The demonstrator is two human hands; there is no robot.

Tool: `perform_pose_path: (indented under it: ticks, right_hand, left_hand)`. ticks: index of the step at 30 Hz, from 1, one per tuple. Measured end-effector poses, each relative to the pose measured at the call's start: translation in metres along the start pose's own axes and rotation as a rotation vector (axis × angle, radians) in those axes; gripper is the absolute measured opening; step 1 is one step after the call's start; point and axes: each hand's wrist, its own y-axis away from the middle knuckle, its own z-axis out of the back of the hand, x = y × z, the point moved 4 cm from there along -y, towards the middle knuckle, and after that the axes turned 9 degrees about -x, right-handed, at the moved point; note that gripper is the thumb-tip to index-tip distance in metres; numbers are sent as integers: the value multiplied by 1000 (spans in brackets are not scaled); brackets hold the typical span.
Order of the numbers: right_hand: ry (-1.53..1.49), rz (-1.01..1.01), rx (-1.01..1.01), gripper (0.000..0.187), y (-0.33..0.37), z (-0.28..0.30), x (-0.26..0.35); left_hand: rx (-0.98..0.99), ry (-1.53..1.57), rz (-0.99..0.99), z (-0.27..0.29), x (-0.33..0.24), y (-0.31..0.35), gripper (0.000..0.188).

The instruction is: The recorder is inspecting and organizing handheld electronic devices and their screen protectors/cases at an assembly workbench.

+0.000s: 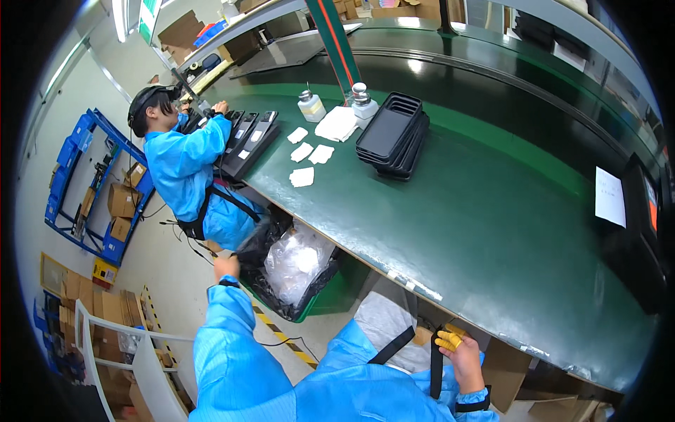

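My left hand (226, 267) is out to the left, its fingers curled and slightly blurred, beside the black bin liner (247, 247). Whether it grips the liner's edge cannot be made out. The liner sits in a green bin (325, 299) and holds crumpled clear plastic (295, 264). Low on the right, under the bench edge, is my right hand (464, 359), with yellow finger covers on some fingers. Those fingers are bent in beside a hanging black strap (436, 376); what they hold, if anything, is hidden.
On the green bench (485, 211) stand stacked black trays (394, 137), white cloths (336, 124) and two bottles (311, 105). A co-worker in blue (186, 158) handles black devices (249, 137) at left. A dark device (636, 232) and paper sheet (609, 197) lie right.
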Motion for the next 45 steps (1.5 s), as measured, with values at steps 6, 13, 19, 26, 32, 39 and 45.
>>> perform_pose_path:
  ticks: [6, 13, 19, 26, 32, 39, 45]
  right_hand:
    - [-174, -29, -32, 26, 10, -7, -15]
    - [277, 171, 325, 31, 70, -35, 80]
    - [211, 437, 314, 28, 110, -4, 203]
    - [-584, 754, 198, 34, 50, 38, 276]
    - [-948, 807, 570, 45, 55, 46, 349]
    - [-889, 899, 1026, 67, 79, -32, 418]
    - [-682, 1126, 888, 72, 58, -85, 429]
  left_hand:
    - [-398, -48, 677, 73, 216, -76, 25]
    - [87, 853, -179, 149, -126, 58, 16]
    - [426, 1126, -798, 140, -337, 175, 13]
    - [824, 1435, -1174, 129, -489, 310, 38]
    - [810, 1802, -1156, 172, -567, 376, 82]
    - [552, 2327, -751, 228, -585, 354, 91]
    - [1090, 2752, -523, 200, -599, 296, 84]
